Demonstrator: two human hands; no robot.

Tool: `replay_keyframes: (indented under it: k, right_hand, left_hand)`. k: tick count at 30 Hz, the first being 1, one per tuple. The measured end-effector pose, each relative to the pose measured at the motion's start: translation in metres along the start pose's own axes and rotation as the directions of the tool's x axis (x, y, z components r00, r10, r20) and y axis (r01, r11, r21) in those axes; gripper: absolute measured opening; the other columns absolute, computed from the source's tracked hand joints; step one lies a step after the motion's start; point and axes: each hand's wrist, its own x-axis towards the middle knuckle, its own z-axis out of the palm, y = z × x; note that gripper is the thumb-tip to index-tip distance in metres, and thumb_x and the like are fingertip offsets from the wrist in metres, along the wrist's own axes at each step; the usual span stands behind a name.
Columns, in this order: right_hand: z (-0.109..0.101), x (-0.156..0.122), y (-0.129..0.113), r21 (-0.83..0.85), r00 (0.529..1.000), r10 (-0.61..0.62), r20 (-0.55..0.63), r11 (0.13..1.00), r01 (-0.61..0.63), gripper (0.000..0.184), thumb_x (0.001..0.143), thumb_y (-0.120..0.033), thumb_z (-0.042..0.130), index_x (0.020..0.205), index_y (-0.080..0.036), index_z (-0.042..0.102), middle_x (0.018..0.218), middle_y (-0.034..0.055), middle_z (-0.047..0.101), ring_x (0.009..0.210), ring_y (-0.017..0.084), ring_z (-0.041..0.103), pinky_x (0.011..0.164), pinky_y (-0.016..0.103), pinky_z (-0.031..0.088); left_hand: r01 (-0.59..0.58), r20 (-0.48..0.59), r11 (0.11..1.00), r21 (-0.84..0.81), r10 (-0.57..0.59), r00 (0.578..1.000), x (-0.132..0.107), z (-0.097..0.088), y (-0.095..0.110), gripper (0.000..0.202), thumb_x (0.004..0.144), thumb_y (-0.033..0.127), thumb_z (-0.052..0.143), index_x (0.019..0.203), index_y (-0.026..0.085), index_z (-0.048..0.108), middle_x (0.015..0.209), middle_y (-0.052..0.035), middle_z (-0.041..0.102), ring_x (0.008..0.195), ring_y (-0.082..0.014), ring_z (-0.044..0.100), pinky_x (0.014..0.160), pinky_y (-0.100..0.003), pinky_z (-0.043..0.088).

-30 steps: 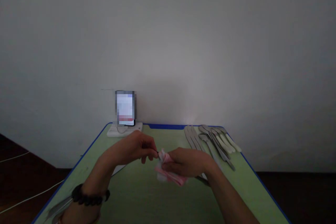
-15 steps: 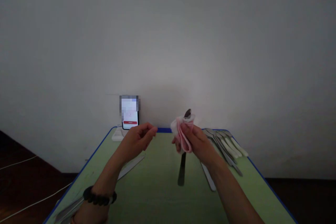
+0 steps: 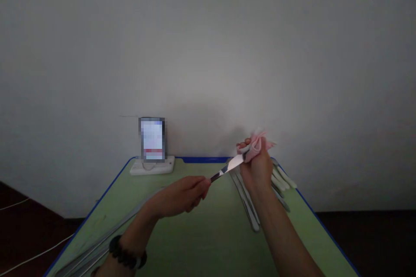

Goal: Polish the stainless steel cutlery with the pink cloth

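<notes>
My left hand is closed in a pinch on the near end of a metal spoon, which slants up to the right above the green table. My right hand is raised at the spoon's far end, closed on a pink cloth that is wrapped round that end and hides it. A dark bead bracelet sits on my left wrist.
Several pieces of metal cutlery lie on the table at the right, some with white handles. More long cutlery lies at the left front. A phone stands on a white base at the back, against the wall.
My left hand has taken the spoon's handle end. The spoon has swung from hanging upright to slanting sideways, and my right hand with the cloth has moved right and up along it.
</notes>
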Motion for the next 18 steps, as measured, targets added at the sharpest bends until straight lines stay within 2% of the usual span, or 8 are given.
replay_keyframes:
  k: [2,4,8,12,15,18]
  right_hand:
    - [-0.003,0.007,-0.011,0.011,0.998,-0.06,-0.034,0.998,0.061,0.019,0.085,-0.035,0.049,0.074,-0.02,0.049,0.059,-0.0072,0.049,0.05,0.007,0.049,0.062,0.023,0.047]
    - [-0.003,0.005,-0.013,-0.023,0.996,-0.093,-0.013,0.995,0.093,0.02,0.084,-0.038,0.05,0.075,-0.021,0.048,0.06,-0.0071,0.049,0.05,0.008,0.05,0.063,0.024,0.048]
    - [0.003,-0.012,0.003,-0.086,0.995,-0.097,0.033,0.991,0.099,0.029,0.081,-0.049,0.05,0.076,-0.02,0.05,0.06,-0.0057,0.051,0.052,0.009,0.052,0.061,0.025,0.046]
    - [0.007,-0.019,0.013,-0.179,0.99,-0.121,0.075,0.975,0.133,0.036,0.084,-0.053,0.045,0.075,-0.019,0.052,0.06,-0.0026,0.056,0.056,0.011,0.055,0.063,0.026,0.045]
    - [0.005,-0.011,0.006,-0.197,0.992,-0.07,0.107,0.976,0.09,0.04,0.083,-0.056,0.043,0.079,-0.018,0.056,0.066,0.0004,0.062,0.062,0.013,0.059,0.068,0.029,0.047]
    - [0.002,-0.002,0.0,-0.175,0.978,0.03,0.204,0.985,0.007,0.043,0.081,-0.058,0.045,0.09,-0.018,0.059,0.082,0.004,0.067,0.074,0.016,0.062,0.073,0.031,0.048]
  left_hand:
    - [-0.006,0.024,1.0,0.029,0.005,1.0,-0.002,-0.002,0.001,0.042,0.087,0.057,0.037,0.073,0.018,0.045,0.055,0.0085,0.035,0.046,-0.0063,0.032,0.042,-0.017,0.028]
    - [0.009,0.039,1.0,0.001,-0.009,0.999,-0.001,-0.001,0.0,0.044,0.086,0.058,0.037,0.073,0.018,0.047,0.052,0.0091,0.033,0.043,-0.0059,0.03,0.038,-0.016,0.024]
    - [0.129,0.108,0.973,-0.191,-0.11,0.988,0.003,0.0,-0.009,0.047,0.081,0.065,0.04,0.068,0.019,0.044,0.047,0.0105,0.03,0.035,-0.0047,0.021,0.031,-0.016,0.014]
    - [0.177,0.164,0.927,-0.332,-0.128,0.978,0.004,-0.006,-0.019,0.046,0.076,0.065,0.049,0.065,0.021,0.04,0.041,0.0124,0.025,0.034,-0.0037,0.013,0.029,-0.015,0.009]
    - [0.165,0.16,0.911,-0.377,-0.112,0.981,0.006,-0.009,-0.024,0.045,0.076,0.063,0.05,0.064,0.021,0.04,0.041,0.0125,0.023,0.035,-0.0039,0.012,0.029,-0.015,0.009]
    - [0.115,0.1,0.905,-0.41,-0.081,0.992,0.01,-0.01,-0.026,0.044,0.078,0.062,0.049,0.066,0.02,0.041,0.043,0.0121,0.022,0.036,-0.0044,0.012,0.029,-0.014,0.01]
